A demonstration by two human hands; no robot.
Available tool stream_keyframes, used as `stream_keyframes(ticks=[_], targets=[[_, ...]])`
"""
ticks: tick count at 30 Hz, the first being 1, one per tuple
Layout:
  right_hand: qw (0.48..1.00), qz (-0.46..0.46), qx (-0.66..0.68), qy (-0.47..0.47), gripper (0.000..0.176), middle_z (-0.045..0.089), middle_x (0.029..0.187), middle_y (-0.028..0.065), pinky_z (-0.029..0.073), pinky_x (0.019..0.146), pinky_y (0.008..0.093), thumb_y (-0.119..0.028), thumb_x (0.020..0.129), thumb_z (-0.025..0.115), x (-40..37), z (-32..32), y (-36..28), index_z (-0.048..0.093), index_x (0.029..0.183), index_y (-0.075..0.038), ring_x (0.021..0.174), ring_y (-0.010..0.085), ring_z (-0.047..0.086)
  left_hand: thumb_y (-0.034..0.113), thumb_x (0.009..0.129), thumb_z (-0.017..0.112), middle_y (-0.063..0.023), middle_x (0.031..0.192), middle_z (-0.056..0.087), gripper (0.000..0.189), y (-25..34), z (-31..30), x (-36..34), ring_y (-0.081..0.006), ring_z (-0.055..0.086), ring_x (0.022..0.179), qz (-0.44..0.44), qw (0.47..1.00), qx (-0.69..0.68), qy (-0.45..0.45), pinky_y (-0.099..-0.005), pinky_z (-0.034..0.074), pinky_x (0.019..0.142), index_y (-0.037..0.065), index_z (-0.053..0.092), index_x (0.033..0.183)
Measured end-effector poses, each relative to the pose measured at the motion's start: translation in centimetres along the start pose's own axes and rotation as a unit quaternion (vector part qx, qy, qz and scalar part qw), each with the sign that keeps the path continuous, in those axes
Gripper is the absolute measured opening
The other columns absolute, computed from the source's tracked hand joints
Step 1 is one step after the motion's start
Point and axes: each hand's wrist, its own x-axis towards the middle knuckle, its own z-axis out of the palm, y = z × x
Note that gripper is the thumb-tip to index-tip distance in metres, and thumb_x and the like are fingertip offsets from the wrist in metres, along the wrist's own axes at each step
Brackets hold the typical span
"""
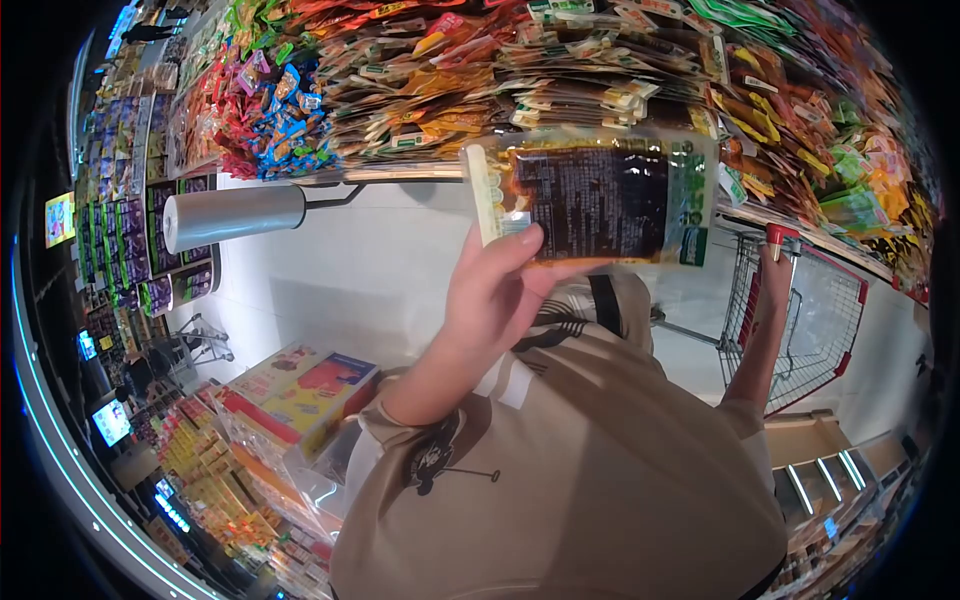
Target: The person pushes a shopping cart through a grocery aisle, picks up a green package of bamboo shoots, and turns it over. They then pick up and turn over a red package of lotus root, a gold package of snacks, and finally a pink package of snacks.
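My left hand [495, 290] is closed on the lower left edge of a flat plastic snack packet [600, 200], with the thumb across its front. The packet is held up before the display, its dark panel of small print facing me. Clear film and a green strip show at its right end. Off to the right, my right hand [775, 272] is closed at the red-ended handle [780, 234] of a shopping cart [800, 320]. Its fingers are small and partly hidden in this view.
Heaped snack packets [420, 90] fill the display along the top, with blue-wrapped pieces [290, 110] at its left. A roll of plastic bags [235, 218] juts out below the display edge. Boxes [310, 390] stand at lower left, beside my body. Shelves [110, 230] line the far left.
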Motion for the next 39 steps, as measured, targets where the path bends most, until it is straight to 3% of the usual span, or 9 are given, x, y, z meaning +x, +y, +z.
stream_keyframes(ticks=[6, 12, 19, 22, 28, 31, 39], targets=[[0.999, -0.028, -0.019, 0.021, 0.028, 0.047, 0.056, -0.0012, 0.034, 0.044, 0.0262, -0.03, 0.079, 0.061, -0.2, 0.1, 0.0, 0.057, 0.073, -0.002, 0.048, 0.0078, 0.044, 0.004, 0.083, 0.052, -0.0128, 0.123, 0.052, 0.048, 0.0, 0.0, 0.0, -0.027, 0.054, 0.11, 0.025, 0.995, 0.093, 0.026, -0.0408, 0.038, 0.099, 0.0, 0.038, 0.129], [1.0, 0.001, -0.017, 0.024, 0.029, 0.048, 0.057, -0.0009, 0.036, 0.044, 0.0261, -0.03, 0.079, 0.062, -0.2, 0.2, -0.3, 0.059, 0.076, -0.001, 0.048, 0.0081, 0.046, -0.011, 0.077, 0.057, -0.0096, 0.111, 0.053, 0.052, 0.4, 1.5, -0.4, -0.0181, 0.052, 0.106, 0.065, 0.991, 0.109, 0.043, -0.0337, 0.042, 0.092, 0.0, 0.037, 0.124], [1.0, 0.005, -0.023, 0.013, 0.028, 0.047, 0.055, -0.0012, 0.033, 0.042, 0.0254, -0.03, 0.079, 0.061, -0.6, 0.2, -1.0, 0.059, 0.077, -0.002, 0.046, 0.0076, 0.044, -0.008, 0.079, 0.057, -0.0117, 0.116, 0.05, 0.054, -0.3, 1.0, -0.7, -0.0175, 0.054, 0.103, 0.152, 0.975, 0.16, -0.02, -0.0314, 0.044, 0.088, 0.002, 0.031, 0.125], [1.0, 0.002, -0.018, 0.014, 0.028, 0.046, 0.054, -0.0017, 0.032, 0.042, 0.0258, -0.03, 0.079, 0.061, -0.3, 0.2, -0.7, 0.058, 0.075, -0.003, 0.046, 0.0076, 0.043, 0.0, 0.077, 0.061, -0.0117, 0.116, 0.051, 0.064, -0.7, 1.0, -1.0, -0.02, 0.051, 0.106, 0.16, 0.965, 0.21, 0.008, -0.034, 0.04, 0.093, 0.001, 0.028, 0.132], [1.0, 0.0, -0.018, 0.006, 0.028, 0.045, 0.054, -0.0018, 0.032, 0.042, 0.0258, -0.03, 0.079, 0.061, -0.6, 0.1, -1.1, 0.056, 0.072, -0.003, 0.045, 0.0083, 0.042, -0.002, 0.08, 0.06, -0.0101, 0.115, 0.052, 0.057, -0.9, 0.6, -1.4, -0.0179, 0.053, 0.103, 0.194, 0.94, 0.28, -0.005, -0.0316, 0.041, 0.09, -0.001, 0.033, 0.13], [1.0, -0.006, -0.028, 0.008, 0.028, 0.045, 0.054, -0.0017, 0.032, 0.042, 0.0256, -0.03, 0.079, 0.061, -0.4, 0.1, -1.0, 0.056, 0.073, -0.004, 0.045, 0.0082, 0.042, -0.005, 0.082, 0.056, -0.0091, 0.109, 0.057, 0.048, -1.4, 1.1, -1.5, -0.0119, 0.055, 0.097, 0.228, 0.937, 0.267, 0.005, -0.0257, 0.043, 0.085, -0.007, 0.039, 0.127], [1.0, 0.0, -0.006, -0.016, 0.029, 0.046, 0.054, -0.0018, 0.033, 0.042, 0.0254, -0.032, 0.08, 0.061, 0.5, -0.1, 0.4, 0.056, 0.076, -0.004, 0.046, 0.0081, 0.044, -0.005, 0.082, 0.057, -0.0076, 0.107, 0.057, 0.049, -1.3, 0.9, -2.1, -0.0102, 0.054, 0.093, 0.234, 0.935, 0.266, 0.016, -0.0243, 0.043, 0.082, -0.007, 0.039, 0.127]])
